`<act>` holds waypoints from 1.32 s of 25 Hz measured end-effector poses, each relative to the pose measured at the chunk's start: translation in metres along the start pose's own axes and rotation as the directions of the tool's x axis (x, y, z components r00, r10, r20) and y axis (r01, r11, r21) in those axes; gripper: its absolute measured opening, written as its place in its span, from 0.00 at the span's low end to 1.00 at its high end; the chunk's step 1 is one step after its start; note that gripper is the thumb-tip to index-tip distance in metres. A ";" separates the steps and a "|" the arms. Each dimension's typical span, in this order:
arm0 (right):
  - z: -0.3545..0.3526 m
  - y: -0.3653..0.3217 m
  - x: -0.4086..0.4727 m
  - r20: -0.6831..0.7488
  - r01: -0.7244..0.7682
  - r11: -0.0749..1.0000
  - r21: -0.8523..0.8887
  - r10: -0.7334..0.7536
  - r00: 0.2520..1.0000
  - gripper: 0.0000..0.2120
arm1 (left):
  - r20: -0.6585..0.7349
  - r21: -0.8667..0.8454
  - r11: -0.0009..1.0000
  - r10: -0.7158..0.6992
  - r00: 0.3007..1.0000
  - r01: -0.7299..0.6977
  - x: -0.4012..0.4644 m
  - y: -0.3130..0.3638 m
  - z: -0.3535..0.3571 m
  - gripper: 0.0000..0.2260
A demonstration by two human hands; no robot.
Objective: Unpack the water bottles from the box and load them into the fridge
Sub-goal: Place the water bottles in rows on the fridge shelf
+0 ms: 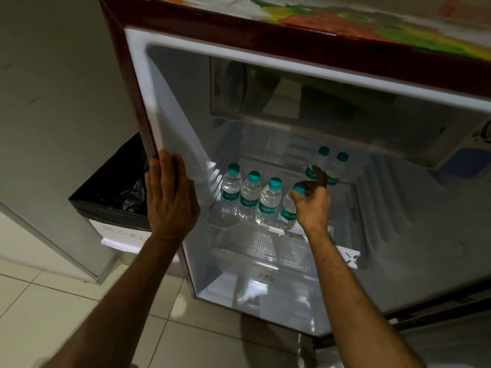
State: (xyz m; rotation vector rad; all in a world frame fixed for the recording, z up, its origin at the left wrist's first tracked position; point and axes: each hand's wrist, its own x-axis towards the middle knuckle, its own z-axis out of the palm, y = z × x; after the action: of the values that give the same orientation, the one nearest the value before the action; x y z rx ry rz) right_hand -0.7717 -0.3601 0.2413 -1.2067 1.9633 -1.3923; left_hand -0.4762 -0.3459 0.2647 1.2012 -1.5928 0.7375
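While the fingers (pixel 305 187) of the right hand (pixel 312 205) curl around the teal cap of a water bottle (pixel 288 211), pinching it near the neck, the bottle stands on the fridge shelf (pixel 342 254) as the last in a front row. Three more bottles (pixel 248 197) stand upright at its 9 o'clock, side by side, labels facing out. At the hand's 12 o'clock two further bottles (pixel 330 166) stand close together, deeper on the same shelf. The left hand (pixel 170 197) lies flat, fingers pressed together, on the left edge of the open fridge (pixel 265 49). Under the shelf sits a clear drawer (pixel 265 264); I cannot tell its contents. At the left hand's 9 o'clock a bin (pixel 114 203) lined with a black bag stands on the tiled floor (pixel 53 301).
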 end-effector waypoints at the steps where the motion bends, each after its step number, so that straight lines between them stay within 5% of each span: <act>1: -0.001 0.000 -0.003 0.010 0.011 1.000 0.004 -0.011 1.000 0.26 | 0.002 -0.003 1.000 -0.002 1.000 0.002 0.000 0.000 0.000 0.37; 17: -0.007 -0.004 -0.001 0.142 0.102 0.995 0.004 -0.102 0.985 0.31 | -0.005 -0.007 1.000 -0.003 1.000 0.003 0.001 0.001 0.000 0.34; 20: -0.014 -0.009 -0.003 0.088 0.079 0.993 0.084 -0.087 0.992 0.19 | -0.011 0.000 1.000 -0.002 1.000 0.002 0.000 0.000 0.001 0.35; 22: -0.019 -0.026 0.015 -0.069 0.049 0.983 0.176 -0.037 0.997 0.11 | -0.010 0.003 1.000 0.002 1.000 -0.002 0.000 0.000 0.002 0.35; 25: -0.029 -0.049 0.061 -0.230 0.137 0.989 -0.047 -0.144 0.962 0.14 | 0.000 -0.003 1.000 0.000 1.000 0.000 0.000 -0.001 0.001 0.36; 33: -0.026 -0.051 0.134 0.132 0.081 0.818 -0.570 -0.006 0.991 0.25 | 0.002 -0.012 1.000 0.002 1.000 -0.002 0.001 0.000 -0.001 0.36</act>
State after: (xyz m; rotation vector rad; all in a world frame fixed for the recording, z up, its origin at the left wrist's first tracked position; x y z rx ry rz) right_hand -0.8404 -0.4653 0.3146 -1.5554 2.3595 -0.7140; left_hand -0.4764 -0.3454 0.2660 1.1925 -1.5979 0.7273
